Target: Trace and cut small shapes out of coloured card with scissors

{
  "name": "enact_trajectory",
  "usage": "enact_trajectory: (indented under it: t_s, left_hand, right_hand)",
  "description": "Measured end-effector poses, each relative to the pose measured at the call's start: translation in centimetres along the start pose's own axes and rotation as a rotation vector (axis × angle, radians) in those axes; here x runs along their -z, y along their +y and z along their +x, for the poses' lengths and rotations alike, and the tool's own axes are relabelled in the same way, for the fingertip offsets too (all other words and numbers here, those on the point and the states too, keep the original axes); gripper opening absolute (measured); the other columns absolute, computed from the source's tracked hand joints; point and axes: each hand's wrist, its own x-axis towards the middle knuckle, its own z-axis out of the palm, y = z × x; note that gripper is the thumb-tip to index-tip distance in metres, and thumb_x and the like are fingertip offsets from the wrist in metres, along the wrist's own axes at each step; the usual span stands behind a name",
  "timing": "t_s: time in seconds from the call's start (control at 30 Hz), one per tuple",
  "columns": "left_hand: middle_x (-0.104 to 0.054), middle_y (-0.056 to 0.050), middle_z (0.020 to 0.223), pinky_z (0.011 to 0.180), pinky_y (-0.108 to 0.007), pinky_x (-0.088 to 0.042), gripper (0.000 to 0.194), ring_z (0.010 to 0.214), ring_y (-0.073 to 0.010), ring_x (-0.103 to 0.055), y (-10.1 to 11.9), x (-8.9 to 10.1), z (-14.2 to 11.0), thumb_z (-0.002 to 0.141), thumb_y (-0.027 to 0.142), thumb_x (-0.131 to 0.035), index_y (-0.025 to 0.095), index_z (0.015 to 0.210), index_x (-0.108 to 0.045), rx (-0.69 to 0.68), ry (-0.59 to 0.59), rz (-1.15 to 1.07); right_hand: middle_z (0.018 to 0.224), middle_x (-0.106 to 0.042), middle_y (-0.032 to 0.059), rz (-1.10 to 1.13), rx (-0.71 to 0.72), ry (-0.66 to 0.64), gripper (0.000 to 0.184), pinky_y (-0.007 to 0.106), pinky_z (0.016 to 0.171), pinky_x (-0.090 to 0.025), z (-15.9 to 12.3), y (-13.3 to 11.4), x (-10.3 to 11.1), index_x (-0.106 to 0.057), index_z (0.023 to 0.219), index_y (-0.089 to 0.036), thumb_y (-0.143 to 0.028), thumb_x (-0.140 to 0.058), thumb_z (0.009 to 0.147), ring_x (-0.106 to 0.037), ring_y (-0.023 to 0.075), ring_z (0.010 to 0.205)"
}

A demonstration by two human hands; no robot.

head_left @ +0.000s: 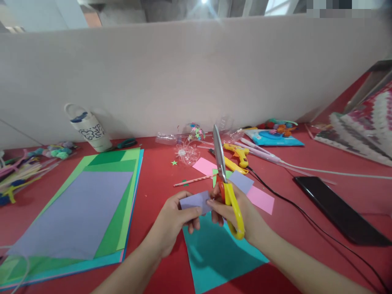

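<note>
Between my two hands is a small purple piece of paper [194, 201], held above the table. My left hand [174, 216] pinches its left side between thumb and fingers. With its thumb and fingertips, my right hand [234, 210] grips the paper's right end and also carries yellow-handled scissors [219, 153], blades pointing up. Whether the blades are fully together is hard to tell. Beneath both hands lies a teal sheet [220, 261]. Just beyond are a pink slip [204, 166], another purple piece [241, 181], a second pink slip [261, 199] and a striped pencil [192, 181].
Coloured sheets [76, 212] are stacked at left, near a white tumbler [93, 132]. A yellow glue gun [238, 153] with a black cord and a yellow cutter [235, 165] lie beyond my right hand. A black phone [339, 208] rests at right; blue packet [275, 138] behind.
</note>
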Motion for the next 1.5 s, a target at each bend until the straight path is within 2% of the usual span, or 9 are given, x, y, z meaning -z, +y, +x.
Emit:
enact_trajectory:
  t_s: [0.13,0.23,0.3,0.43,0.6,0.7,0.93,1.2,1.5]
  left_hand:
    - [-0.056,0.004,0.047,0.04,-0.017,-0.034,0.013,0.041,-0.007,-0.048,1.1,-0.1,0.6,0.068,0.02,-0.068,0.014,0.076,-0.06,-0.022,0.047,0.002]
    - [-0.063,0.0,0.056,0.042,-0.018,-0.038,0.013,0.047,-0.0094,-0.054,1.2,0.2,0.5,0.069,0.021,-0.067,0.014,0.078,-0.06,-0.04,0.086,-0.048]
    - [-0.066,-0.001,0.06,0.043,-0.018,-0.038,0.011,0.047,-0.0087,-0.054,1.3,0.6,0.2,0.07,0.021,-0.066,0.014,0.076,-0.059,-0.049,0.117,-0.068]
    - [-0.063,-0.001,0.051,0.043,-0.016,-0.037,0.011,0.043,-0.0068,-0.051,3.0,1.4,0.1,0.07,0.02,-0.067,0.013,0.071,-0.059,-0.125,0.172,-0.094]
    - [-0.062,0.001,0.051,0.041,-0.015,-0.036,0.011,0.042,-0.0057,-0.049,4.7,1.6,0.1,0.071,0.02,-0.067,0.014,0.069,-0.059,-0.238,0.202,-0.112]
    - [-0.063,0.001,0.05,0.043,-0.015,-0.037,0.01,0.042,-0.0055,-0.051,4.4,1.4,-0.2,0.072,0.018,-0.066,0.015,0.068,-0.057,-0.231,0.197,-0.135]
    - [-0.064,0.002,0.056,0.052,-0.019,-0.048,0.014,0.05,-0.0101,-0.061,4.1,0.9,-0.4,0.066,0.016,-0.071,0.016,0.07,-0.057,-0.198,0.197,-0.214]
    - [-0.057,0.004,0.044,0.039,-0.014,-0.032,0.01,0.038,-0.0044,-0.045,4.1,0.7,-0.3,0.069,0.016,-0.069,0.015,0.067,-0.059,-0.186,0.195,-0.162]
    - [-0.06,0.003,0.045,0.039,-0.014,-0.034,0.009,0.038,-0.004,-0.046,4.2,1.2,-0.5,0.073,0.016,-0.067,0.014,0.064,-0.063,-0.189,0.15,-0.13]
  right_hand:
    - [0.048,-0.047,-0.0112,-0.013,0.037,0.011,0.03,0.021,0.04,-0.038,0.2,-1.3,0.0,-0.037,0.077,-0.023,-0.036,-0.064,0.074,-0.048,0.0088,0.04]
    - [0.049,-0.038,-0.0113,-0.113,-0.008,0.018,0.039,0.021,0.039,-0.03,-0.3,-1.3,0.8,-0.036,0.07,-0.023,-0.052,-0.062,0.075,-0.037,0.0068,0.038]
    - [0.054,-0.033,-0.0101,-0.268,-0.027,-0.066,0.043,0.022,0.041,-0.026,-0.9,-1.0,1.7,-0.036,0.068,-0.023,-0.057,-0.061,0.074,-0.032,0.0069,0.043]
    - [0.065,-0.035,-0.0062,-0.515,0.012,-0.272,0.045,0.023,0.051,-0.028,-1.8,-0.6,2.9,-0.039,0.075,-0.021,-0.063,-0.057,0.076,-0.033,0.011,0.057]
    - [0.065,-0.034,-0.0064,-0.358,-0.02,-0.326,0.055,0.023,0.047,-0.029,-2.7,-0.1,2.4,-0.036,0.077,-0.023,-0.077,-0.044,0.074,-0.032,0.0107,0.053]
    - [0.062,-0.034,-0.0069,-0.326,-0.009,-0.373,0.054,0.022,0.047,-0.028,-2.9,0.7,2.1,-0.038,0.077,-0.022,-0.076,-0.044,0.076,-0.032,0.0102,0.051]
    - [0.064,-0.037,-0.006,-0.322,-0.02,-0.374,0.049,0.022,0.046,-0.029,-3.2,1.8,1.9,-0.042,0.08,-0.021,-0.07,-0.048,0.078,-0.036,0.0103,0.052]
    - [0.063,-0.034,-0.0062,-0.332,-0.058,-0.379,0.054,0.022,0.046,-0.029,-3.2,1.0,1.7,-0.041,0.078,-0.021,-0.074,-0.046,0.076,-0.033,0.0101,0.052]
    - [0.063,-0.035,-0.0063,-0.305,-0.002,-0.415,0.054,0.022,0.045,-0.024,-3.5,1.5,1.7,-0.041,0.079,-0.02,-0.074,-0.043,0.079,-0.03,0.0086,0.05]
